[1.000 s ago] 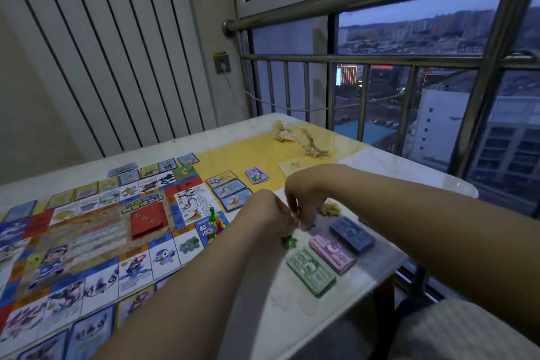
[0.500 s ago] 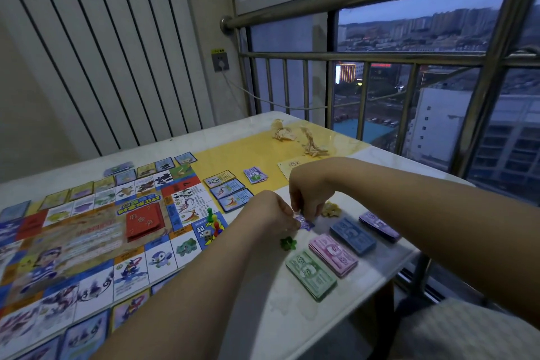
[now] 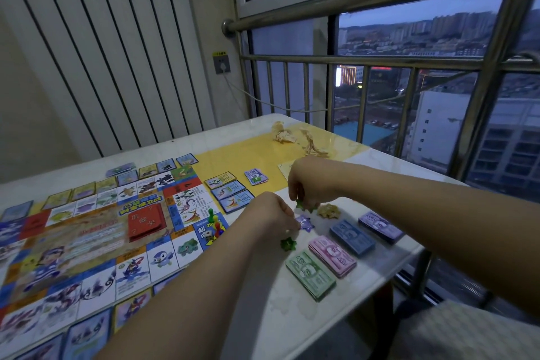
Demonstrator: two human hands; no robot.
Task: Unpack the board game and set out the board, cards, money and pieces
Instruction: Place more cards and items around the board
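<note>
Head view: nearest, to the right of the left hand, lie four money stacks, the green stack closest. A small green piece sits just beneath that hand's curled fingers, beside a purple star token; whether they grip anything, I cannot tell. Just beyond, the right hand pinches green pieces. The board spreads left of both hands.

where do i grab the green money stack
Probably from above, pinching its two short ends: the green stack lies flat on the table, and the pink stack sits close along its far long side, leaving little finger room there.
</note>
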